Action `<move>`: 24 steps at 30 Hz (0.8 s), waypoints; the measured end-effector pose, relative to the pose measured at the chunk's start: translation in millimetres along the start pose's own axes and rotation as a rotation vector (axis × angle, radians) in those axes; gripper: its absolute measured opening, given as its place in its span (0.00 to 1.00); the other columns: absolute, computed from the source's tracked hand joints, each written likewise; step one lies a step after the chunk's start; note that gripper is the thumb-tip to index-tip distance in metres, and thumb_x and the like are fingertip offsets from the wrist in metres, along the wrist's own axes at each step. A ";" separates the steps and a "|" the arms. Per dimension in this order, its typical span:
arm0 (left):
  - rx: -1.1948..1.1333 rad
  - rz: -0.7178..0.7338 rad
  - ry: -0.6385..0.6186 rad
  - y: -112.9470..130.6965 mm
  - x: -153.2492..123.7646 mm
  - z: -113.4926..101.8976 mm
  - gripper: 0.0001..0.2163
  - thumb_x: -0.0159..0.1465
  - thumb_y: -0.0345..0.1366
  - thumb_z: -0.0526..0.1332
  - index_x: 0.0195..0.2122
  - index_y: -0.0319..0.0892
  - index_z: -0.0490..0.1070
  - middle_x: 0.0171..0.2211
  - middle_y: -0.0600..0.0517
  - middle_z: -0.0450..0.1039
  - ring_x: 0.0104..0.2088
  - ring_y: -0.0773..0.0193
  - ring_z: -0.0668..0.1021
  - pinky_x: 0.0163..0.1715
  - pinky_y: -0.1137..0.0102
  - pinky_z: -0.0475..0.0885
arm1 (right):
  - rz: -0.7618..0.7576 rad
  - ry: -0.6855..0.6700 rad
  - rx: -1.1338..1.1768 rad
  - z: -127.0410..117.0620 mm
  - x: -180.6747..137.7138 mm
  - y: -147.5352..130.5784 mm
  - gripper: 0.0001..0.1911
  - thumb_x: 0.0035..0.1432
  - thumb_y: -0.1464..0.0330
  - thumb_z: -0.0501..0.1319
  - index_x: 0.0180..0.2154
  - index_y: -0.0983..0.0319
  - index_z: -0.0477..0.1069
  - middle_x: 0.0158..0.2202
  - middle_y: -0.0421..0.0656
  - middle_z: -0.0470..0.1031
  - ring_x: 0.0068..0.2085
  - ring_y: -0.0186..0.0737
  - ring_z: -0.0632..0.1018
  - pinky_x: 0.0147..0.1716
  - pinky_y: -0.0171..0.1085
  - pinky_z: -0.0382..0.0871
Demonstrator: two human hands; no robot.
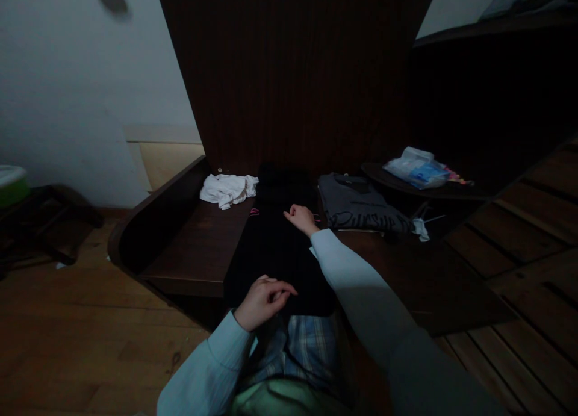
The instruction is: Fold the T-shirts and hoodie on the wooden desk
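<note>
A long black garment (282, 247), with pink marks on both edges, lies lengthwise before me over the dark wooden bench. Its near end reaches my lap. My right hand (301, 218) rests on the far half of the cloth, fingers curled together against the fabric. Close to the near end, my left hand (266, 300) lies over the garment with its index finger and thumb stretched to the right and the other fingers bent. No cloth shows between them. Beyond my right hand, a darker bunched part (284, 184) of black cloth sits against the upright panel.
A crumpled white cloth (228, 190) lies left on the bench (194, 241). To the right is a folded grey shirt (361, 205) with dark lettering. A small shelf (433, 192) holds a plastic packet (418, 168). A dark stool (49, 217) stands far left.
</note>
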State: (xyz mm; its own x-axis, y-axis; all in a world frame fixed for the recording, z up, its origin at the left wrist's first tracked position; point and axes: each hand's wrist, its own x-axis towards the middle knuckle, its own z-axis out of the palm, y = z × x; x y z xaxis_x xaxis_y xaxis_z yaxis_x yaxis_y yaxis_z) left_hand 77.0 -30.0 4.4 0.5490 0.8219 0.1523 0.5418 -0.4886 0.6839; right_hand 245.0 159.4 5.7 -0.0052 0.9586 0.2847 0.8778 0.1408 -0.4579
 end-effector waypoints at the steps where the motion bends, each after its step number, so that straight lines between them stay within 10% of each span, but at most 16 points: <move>1: -0.004 0.001 0.002 -0.3 -0.1 0.3 0.10 0.59 0.35 0.53 0.34 0.45 0.75 0.16 0.58 0.63 0.22 0.71 0.67 0.34 0.72 0.60 | 0.008 -0.017 -0.033 -0.4 -0.3 -1.0 0.09 0.52 0.63 0.56 0.26 0.61 0.70 0.26 0.41 0.74 0.29 0.35 0.73 0.27 0.32 0.58; 10: -0.001 0.005 -0.007 -0.7 -0.2 -0.9 0.10 0.59 0.35 0.54 0.35 0.45 0.75 0.17 0.58 0.65 0.23 0.70 0.68 0.34 0.72 0.60 | -0.002 -0.029 -0.031 0.7 -0.4 -4.8 0.08 0.51 0.66 0.56 0.24 0.61 0.68 0.30 0.45 0.75 0.33 0.39 0.74 0.30 0.33 0.59; 24: -0.076 0.044 0.021 -3.4 -1.1 -1.2 0.10 0.59 0.35 0.54 0.34 0.44 0.75 0.15 0.58 0.64 0.21 0.71 0.68 0.34 0.73 0.62 | 0.146 0.111 0.711 2.3 19.2 20.9 0.13 0.50 0.63 0.53 0.18 0.60 0.60 0.15 0.35 0.64 0.21 0.32 0.69 0.26 0.31 0.63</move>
State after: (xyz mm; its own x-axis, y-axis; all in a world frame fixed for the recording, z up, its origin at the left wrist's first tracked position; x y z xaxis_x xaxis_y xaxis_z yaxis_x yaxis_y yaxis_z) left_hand 73.8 -28.9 2.7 0.5571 0.8066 0.1975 0.4674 -0.5011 0.7283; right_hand 262.2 181.4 -0.4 0.1703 0.9544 0.2453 0.3429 0.1760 -0.9228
